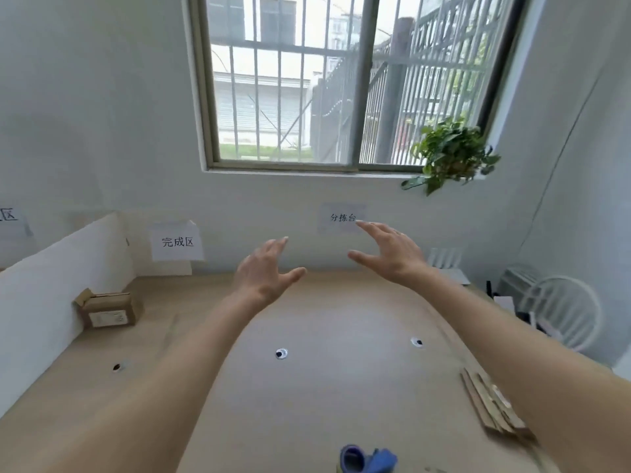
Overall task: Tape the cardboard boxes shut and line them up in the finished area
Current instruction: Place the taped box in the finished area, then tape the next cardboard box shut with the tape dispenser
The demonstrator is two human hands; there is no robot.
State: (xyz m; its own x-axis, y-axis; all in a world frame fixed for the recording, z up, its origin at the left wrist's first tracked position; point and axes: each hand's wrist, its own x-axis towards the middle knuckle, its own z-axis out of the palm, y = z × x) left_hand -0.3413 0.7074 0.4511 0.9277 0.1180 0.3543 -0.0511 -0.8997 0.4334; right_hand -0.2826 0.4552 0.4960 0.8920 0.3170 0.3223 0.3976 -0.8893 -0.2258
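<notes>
One small cardboard box [109,308] with a white label stands at the table's far left, one end flap sticking up, below a wall sign reading 完成区 [177,241]. Flattened cardboard pieces [491,406] lie in a stack near the table's right edge. A blue tape dispenser [367,459] sits at the near edge, partly cut off by the frame. My left hand [264,271] and my right hand [389,254] are raised above the middle of the wooden table [324,319], fingers spread and straight, holding nothing.
A white partition board [51,281] runs along the table's left side. Three cable holes [281,353] dot the tabletop. A sign reading 分拣台 [342,217] hangs on the back wall. A white fan [560,312] stands off the right edge, a plant [450,153] by the window.
</notes>
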